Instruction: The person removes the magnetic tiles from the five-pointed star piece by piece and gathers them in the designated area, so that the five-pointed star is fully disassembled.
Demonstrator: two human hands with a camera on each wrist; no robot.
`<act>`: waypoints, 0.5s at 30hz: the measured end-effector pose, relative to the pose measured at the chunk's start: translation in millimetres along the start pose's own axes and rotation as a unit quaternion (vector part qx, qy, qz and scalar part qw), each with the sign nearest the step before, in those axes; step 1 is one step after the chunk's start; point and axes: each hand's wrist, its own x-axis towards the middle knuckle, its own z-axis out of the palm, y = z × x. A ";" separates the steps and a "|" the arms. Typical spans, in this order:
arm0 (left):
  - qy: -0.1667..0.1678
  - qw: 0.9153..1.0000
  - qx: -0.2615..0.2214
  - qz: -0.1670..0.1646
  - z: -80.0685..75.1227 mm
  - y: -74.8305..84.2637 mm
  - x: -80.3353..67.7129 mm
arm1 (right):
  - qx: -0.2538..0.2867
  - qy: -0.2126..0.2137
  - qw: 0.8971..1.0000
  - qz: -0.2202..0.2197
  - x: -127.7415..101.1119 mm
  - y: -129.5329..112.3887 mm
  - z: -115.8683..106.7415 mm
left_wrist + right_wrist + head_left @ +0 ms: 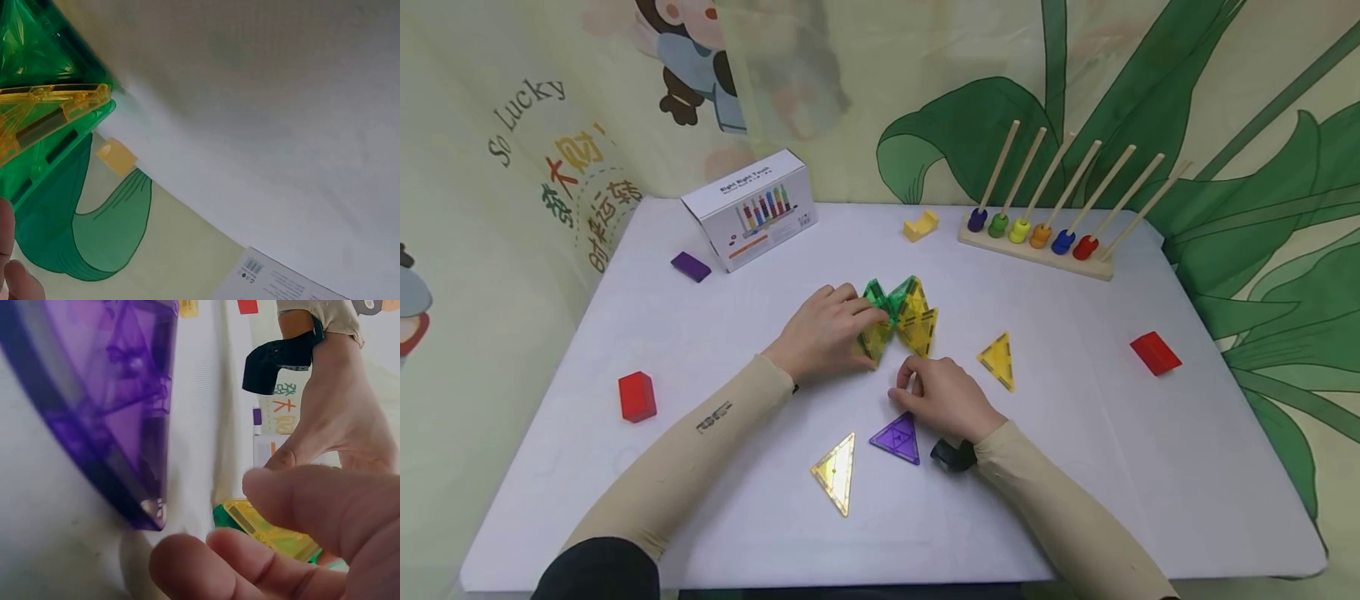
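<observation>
Green and yellow see-through triangular magnetic tiles (917,323) stand joined in a pointed shape mid-table. My left hand (829,332) grips its left side, thumb low and fingers above, hiding part of it. In the left wrist view, green tiles (47,53) show at the upper left with fingertips below them. My right hand (951,398) hovers in front of the shape, its fingers loosely bent and nothing between them. A purple triangular tile (898,438) lies just below that hand. In the right wrist view, the purple tile (125,394) appears large beside the thumb and fingertips.
Loose yellow triangles lie to the right (999,362) and near the front (835,475). Behind stand a white toy box (760,208) and a wooden peg rack (1037,248). Red blocks (637,397), a purple block (691,267) and a yellow piece (921,226) are scattered around.
</observation>
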 end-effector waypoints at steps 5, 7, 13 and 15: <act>0.038 0.999 -0.025 -0.017 -5.2 -7.1 -7.2 | -0.013 0.024 1.000 0.010 4.7 -5.7 0.8; 0.057 0.995 -0.062 -0.046 -6.5 -13.7 -8.8 | -0.020 0.036 0.999 0.015 5.6 -8.0 0.0; 0.045 0.959 -0.226 -0.167 -0.8 -39.9 -0.4 | -0.071 0.111 0.991 -0.004 17.2 -21.6 3.2; 0.017 0.945 -0.267 -0.186 2.6 -46.3 4.6 | -0.096 0.137 0.986 -0.013 22.8 -27.5 5.8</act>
